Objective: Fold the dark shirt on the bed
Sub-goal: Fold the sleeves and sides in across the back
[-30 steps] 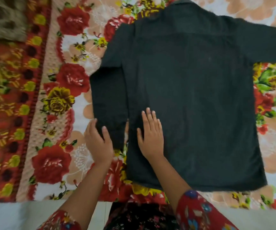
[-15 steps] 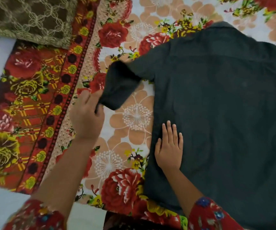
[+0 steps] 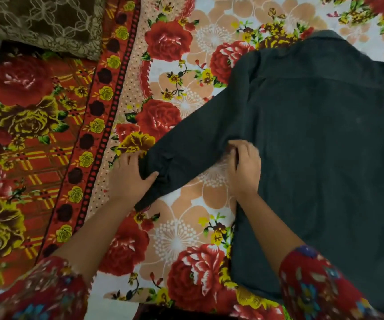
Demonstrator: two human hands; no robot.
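The dark shirt (image 3: pixel 313 144) lies back-up on the floral bedsheet (image 3: pixel 186 227), filling the right half of the view, its collar at the top. Its left sleeve (image 3: pixel 193 146) stretches out diagonally down to the left. My left hand (image 3: pixel 128 176) grips the cuff end of that sleeve, thumb over the cloth. My right hand (image 3: pixel 244 167) pinches the shirt's side edge where the sleeve meets the body. The shirt's right side runs out of view.
A red and yellow patterned blanket (image 3: pixel 31 146) covers the bed's left part. A brown lace-patterned cushion (image 3: pixel 41 21) lies at the top left. The bed's near edge runs along the bottom, by my floral sleeves.
My left hand lifted the folded-down sleeve and pulled it out straight to the left. My right hand went from lying flat on the shirt to pinching its side edge. The view shifted left.
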